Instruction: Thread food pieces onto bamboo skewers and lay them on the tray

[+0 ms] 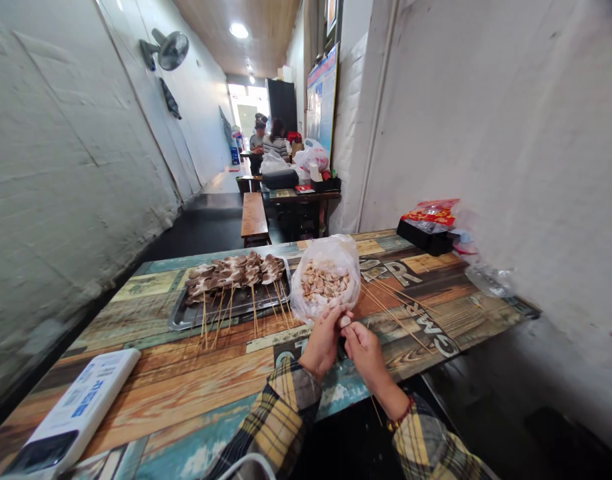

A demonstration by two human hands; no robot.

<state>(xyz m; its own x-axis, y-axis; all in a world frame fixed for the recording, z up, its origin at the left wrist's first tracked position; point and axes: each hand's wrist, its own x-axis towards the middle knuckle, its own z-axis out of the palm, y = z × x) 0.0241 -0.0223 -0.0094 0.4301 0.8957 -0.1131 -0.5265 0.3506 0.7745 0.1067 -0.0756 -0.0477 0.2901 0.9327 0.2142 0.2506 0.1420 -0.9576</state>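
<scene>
My left hand (327,339) is closed in a pinch on a small pale piece (345,321) that looks like a garlic clove. Close beside it, my right hand (365,347) is closed, its fingertips meeting the left ones. A thin bamboo skewer (376,410) shows below the right wrist and runs up into that hand; its tip is hidden by the fingers. Just beyond the hands stands an open plastic bag (353,257) full of pinkish-beige cloves (326,280). Left of it, a metal tray (179,322) bears skewered grey-brown mushrooms (231,273), sticks pointing towards me.
Several bare skewers (399,317) lie right of the bag. A white power bank-like device (86,400) rests at the table's left. Near the right wall are a black box (423,237) and clear plastic (491,280). People (273,141) sit far back, past a bench (255,217).
</scene>
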